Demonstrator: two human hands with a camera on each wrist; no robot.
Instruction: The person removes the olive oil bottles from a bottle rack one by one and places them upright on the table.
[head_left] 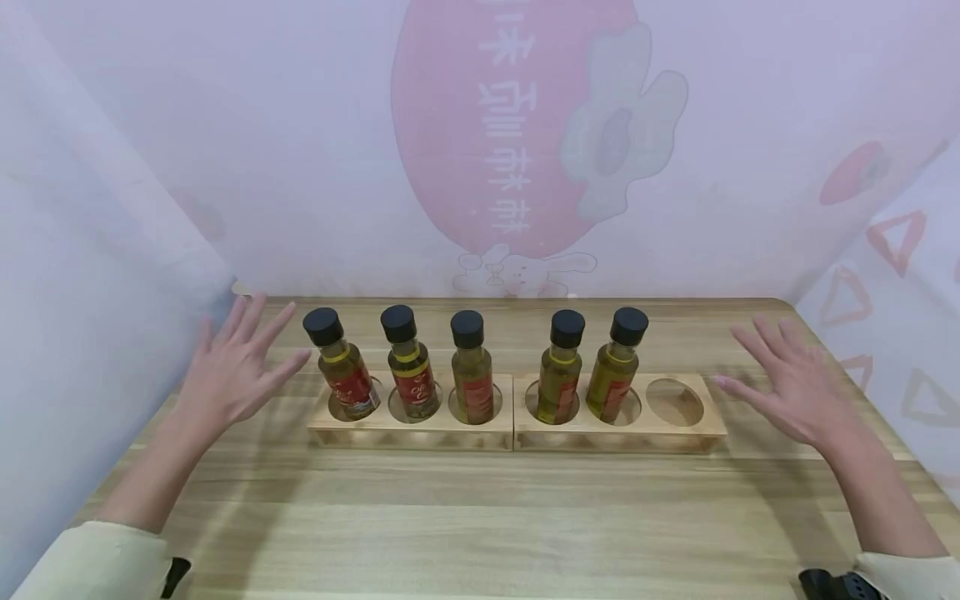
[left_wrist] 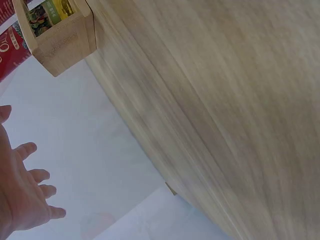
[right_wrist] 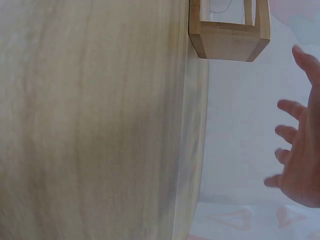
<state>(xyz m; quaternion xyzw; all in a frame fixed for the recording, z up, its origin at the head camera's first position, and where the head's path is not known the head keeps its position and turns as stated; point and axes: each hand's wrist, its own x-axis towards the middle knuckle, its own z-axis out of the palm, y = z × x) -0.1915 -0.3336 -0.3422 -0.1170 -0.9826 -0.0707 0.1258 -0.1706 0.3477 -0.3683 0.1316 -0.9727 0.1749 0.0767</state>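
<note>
Both hands hover with fingers spread and hold nothing. My left hand (head_left: 234, 367) is off the left end of a light wooden rack (head_left: 420, 438), nearest to a bottle (head_left: 348, 375) with a black cap and red label, which leans in its hole. My right hand (head_left: 802, 387) is beyond the other end of a second rack (head_left: 615, 442), near its bare round hole (head_left: 675, 402). Two more oil bottles, one in the middle hole (head_left: 414, 379) and one in the right hole (head_left: 472, 379), stand in the left rack. The second rack carries a bottle (head_left: 559, 379) and a tilted bottle (head_left: 617, 375).
The two racks sit end to end across the wooden table (head_left: 480, 517). Behind the table hangs a pale cloth (head_left: 300, 167) printed with a big pink strawberry shape and white lettering. More cloth walls flank the table at left and right.
</note>
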